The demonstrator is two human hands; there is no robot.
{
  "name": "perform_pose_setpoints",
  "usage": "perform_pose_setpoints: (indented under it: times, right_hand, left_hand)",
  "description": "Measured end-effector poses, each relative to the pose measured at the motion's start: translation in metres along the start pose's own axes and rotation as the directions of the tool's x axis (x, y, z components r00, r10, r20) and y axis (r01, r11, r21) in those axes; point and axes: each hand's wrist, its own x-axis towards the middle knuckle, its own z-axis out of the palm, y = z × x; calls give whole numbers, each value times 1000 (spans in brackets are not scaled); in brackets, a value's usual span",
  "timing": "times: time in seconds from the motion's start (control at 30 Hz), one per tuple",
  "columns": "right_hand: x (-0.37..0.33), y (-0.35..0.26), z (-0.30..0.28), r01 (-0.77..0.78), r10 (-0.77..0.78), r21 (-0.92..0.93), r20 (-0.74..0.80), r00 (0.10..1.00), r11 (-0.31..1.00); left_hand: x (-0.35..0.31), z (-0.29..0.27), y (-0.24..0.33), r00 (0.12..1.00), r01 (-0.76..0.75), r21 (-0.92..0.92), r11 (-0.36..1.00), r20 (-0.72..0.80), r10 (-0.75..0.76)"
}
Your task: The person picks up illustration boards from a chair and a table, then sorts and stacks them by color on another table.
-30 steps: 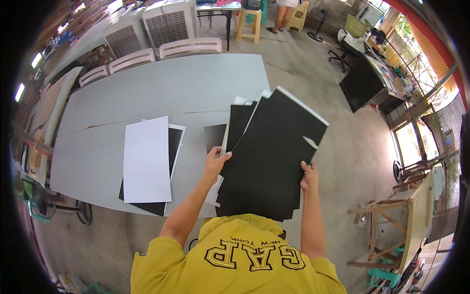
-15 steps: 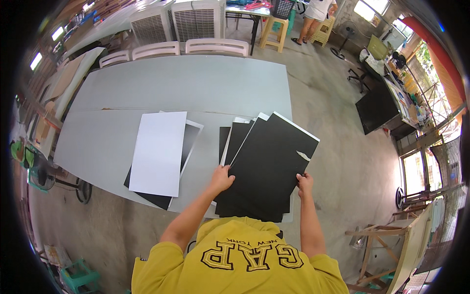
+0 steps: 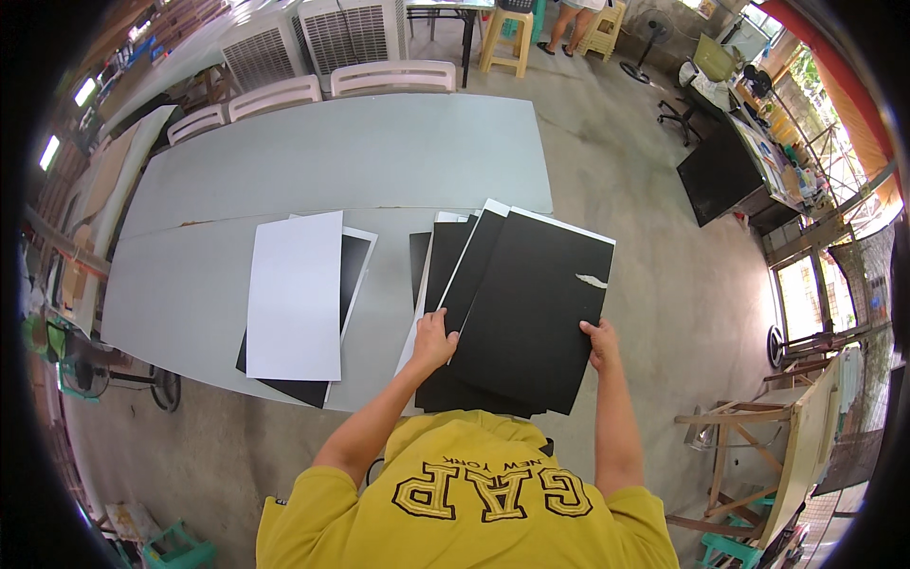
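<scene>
Your left hand point(image 3: 433, 339) and right hand point(image 3: 601, 343) each pinch a lower side of the fanned black sheets point(image 3: 526, 313), held over the grey tabletop point(image 3: 190, 284) edge at frame centre. The fan may slide apart if you loosen. Long axis runs toward the upper right.
</scene>
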Motion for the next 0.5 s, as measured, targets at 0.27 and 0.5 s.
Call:
perform_pose_setpoints:
  times: [0.27, 0.5]
  right_hand:
    - [-6, 16, 3, -22, 23, 16, -41, 999, 1000]
    - [-17, -4, -6, -76, 77, 14, -115, 990, 997]
  left_hand:
    - [4, -2, -3, 998, 35, -25, 999, -45, -36]
    - [-4, -11, 30, 929, 319, -279, 906, 281, -240]
